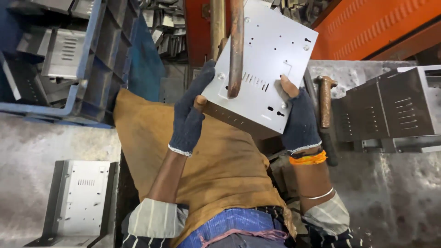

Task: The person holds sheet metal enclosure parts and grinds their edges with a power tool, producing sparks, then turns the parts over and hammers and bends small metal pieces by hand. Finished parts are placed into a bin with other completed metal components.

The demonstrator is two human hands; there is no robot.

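Blue plastic crate point(98, 59), upper left: holds grey sheet-metal parts. Tan leather apron point(220, 160): covers the lap. Pale grey perforated sheet-metal box panel point(271, 55), centre: tilted, held at its lower edge under a rusty copper-coloured vertical rod point(236, 46) that touches its face. Folded grey metal housings point(390, 108), right bench; another point(80, 197), lower left. Left hand point(189, 117), dark knit fingerless glove: fingers clasped on the panel's left corner. Right hand point(299, 120), same glove: thumb pressed on the panel's right edge. Hammer point(325, 103): beside the right hand.
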